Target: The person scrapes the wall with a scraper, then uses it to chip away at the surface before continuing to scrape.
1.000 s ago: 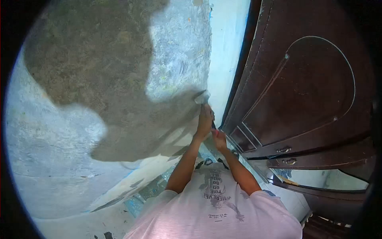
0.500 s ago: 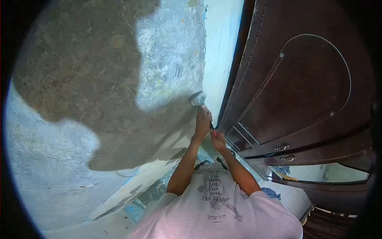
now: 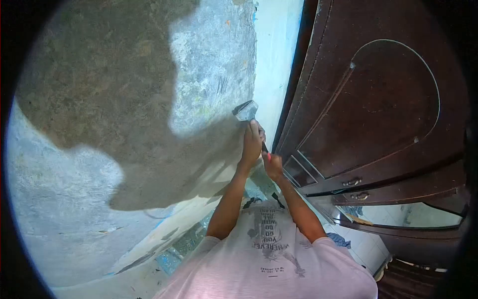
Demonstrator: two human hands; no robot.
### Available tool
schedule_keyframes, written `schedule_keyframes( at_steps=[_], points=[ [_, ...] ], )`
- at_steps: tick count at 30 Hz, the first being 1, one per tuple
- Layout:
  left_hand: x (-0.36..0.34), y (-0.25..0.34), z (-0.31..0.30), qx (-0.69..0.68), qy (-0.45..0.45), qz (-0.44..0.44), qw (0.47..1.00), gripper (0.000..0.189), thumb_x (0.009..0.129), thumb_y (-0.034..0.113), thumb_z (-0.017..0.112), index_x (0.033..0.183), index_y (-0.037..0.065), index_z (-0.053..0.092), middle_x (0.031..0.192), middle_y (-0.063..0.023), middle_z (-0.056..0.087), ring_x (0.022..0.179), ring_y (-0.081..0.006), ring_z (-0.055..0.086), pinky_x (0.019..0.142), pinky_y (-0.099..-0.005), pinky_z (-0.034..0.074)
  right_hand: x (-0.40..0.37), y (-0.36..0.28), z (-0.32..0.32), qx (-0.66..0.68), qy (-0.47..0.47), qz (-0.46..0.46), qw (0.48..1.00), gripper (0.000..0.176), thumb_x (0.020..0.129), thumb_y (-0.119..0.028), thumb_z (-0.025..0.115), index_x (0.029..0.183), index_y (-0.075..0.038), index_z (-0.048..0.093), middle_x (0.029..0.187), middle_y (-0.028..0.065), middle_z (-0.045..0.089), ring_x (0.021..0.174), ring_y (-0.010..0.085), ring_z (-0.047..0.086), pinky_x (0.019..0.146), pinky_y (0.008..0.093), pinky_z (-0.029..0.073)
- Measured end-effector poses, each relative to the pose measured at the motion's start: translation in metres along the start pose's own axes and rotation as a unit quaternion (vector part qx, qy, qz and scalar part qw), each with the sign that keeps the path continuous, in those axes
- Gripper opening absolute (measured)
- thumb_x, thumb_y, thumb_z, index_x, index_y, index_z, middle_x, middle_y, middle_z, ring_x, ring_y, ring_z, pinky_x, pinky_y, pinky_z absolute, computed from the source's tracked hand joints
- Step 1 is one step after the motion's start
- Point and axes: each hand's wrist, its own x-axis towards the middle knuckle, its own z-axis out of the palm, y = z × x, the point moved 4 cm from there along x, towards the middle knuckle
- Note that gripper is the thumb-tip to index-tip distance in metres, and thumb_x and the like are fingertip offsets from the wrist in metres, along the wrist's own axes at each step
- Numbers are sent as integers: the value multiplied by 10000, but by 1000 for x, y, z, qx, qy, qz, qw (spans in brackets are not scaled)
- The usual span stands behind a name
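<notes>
A scraper [image 3: 246, 111] with a wide metal blade and a dark handle is held against or just off the bare wall [image 3: 209, 79], near the edge of its white painted strip. My left hand [image 3: 253, 138] is closed around the handle just below the blade. Lower down, my right hand [image 3: 272, 166] grips the handle's end, where a bit of red shows. Whether the blade's edge touches the plaster is hard to tell.
A dark wooden wardrobe [image 3: 378, 104] with metal handles [image 3: 352, 183] stands close on the right. A white strip [image 3: 271, 55] of wall runs beside it. Scraps litter the floor [image 3: 186, 246] below, and blue cloth [image 3: 339, 239] lies at lower right.
Both hands and the scraper have moved a little up the wall. The blade has turned slightly, so more of its flat face shows.
</notes>
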Motion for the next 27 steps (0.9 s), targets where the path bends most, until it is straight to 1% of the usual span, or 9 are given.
schedule_keyframes(
  at_steps=[7, 10, 11, 12, 18, 19, 22, 26, 27],
  points=[
    [-30, -16, 4, -166, 32, -199, 965, 401, 1093, 420, 312, 867, 102, 406, 689, 9, 408, 593, -100, 397, 584, -266, 375, -33, 25, 17, 21, 7, 44, 999, 576, 1001, -490, 499, 782, 22, 645, 704, 260, 628, 698, 444, 623, 625, 527, 432],
    [-10, 9, 4, -118, 1, -108, 987, 423, 1092, 435, 314, 842, 108, 411, 678, 11, 407, 596, -96, 403, 580, -268, 375, -9, 21, 18, 9, -32, -30, 999, 551, 1009, -464, 472, 783, 8, 646, 718, 269, 623, 702, 450, 625, 626, 543, 425],
    [-6, 20, 4, -128, -5, -112, 985, 436, 1090, 452, 322, 835, 110, 415, 679, 15, 409, 592, -96, 407, 574, -268, 375, -6, -10, -8, 30, -99, 131, 986, 573, 1012, -489, 468, 890, 36, 663, 781, 271, 647, 788, 438, 644, 738, 519, 448],
    [-8, 19, 4, -127, -3, -110, 986, 436, 1090, 452, 322, 835, 110, 415, 679, 15, 409, 592, -96, 407, 574, -268, 375, -8, -10, -7, 31, -99, 128, 986, 573, 1012, -489, 468, 890, 36, 663, 781, 271, 647, 788, 438, 644, 738, 519, 448],
    [-30, -12, 4, -162, 26, -189, 968, 403, 1086, 451, 343, 866, 120, 406, 683, 26, 387, 587, -93, 397, 562, -265, 375, -41, 12, 8, 8, 6, -62, 998, 541, 1011, -463, 493, 884, 36, 658, 720, 250, 624, 744, 412, 651, 699, 504, 452],
    [-28, -8, 4, -141, 18, -178, 974, 381, 1087, 441, 354, 882, 124, 403, 680, 25, 376, 592, -92, 391, 559, -262, 373, -35, 18, 12, 32, -51, 54, 997, 522, 1006, -461, 499, 901, 26, 653, 762, 240, 638, 774, 404, 655, 710, 506, 458],
    [-18, -4, 6, -119, 18, -178, 977, 310, 1099, 371, 308, 953, 113, 400, 692, 13, 376, 566, -91, 379, 552, -269, 389, -23, 20, 11, -8, -86, 93, 992, 541, 1008, -470, 495, 843, 22, 648, 721, 228, 609, 711, 381, 636, 675, 501, 445],
    [-22, -15, 5, -154, 15, -158, 975, 350, 1098, 400, 295, 941, 106, 402, 700, 15, 383, 576, -96, 392, 558, -268, 389, -30, 11, 6, 52, -53, 15, 997, 539, 1013, -469, 483, 849, 17, 649, 705, 257, 599, 697, 419, 618, 702, 509, 457],
    [-25, -19, 5, -151, 28, -184, 971, 358, 1095, 412, 300, 935, 108, 401, 695, 18, 376, 575, -94, 385, 553, -269, 382, -34, 8, 2, 75, -115, 140, 981, 477, 1026, -417, 477, 889, 7, 644, 773, 261, 634, 781, 443, 631, 740, 525, 465]
  ],
)
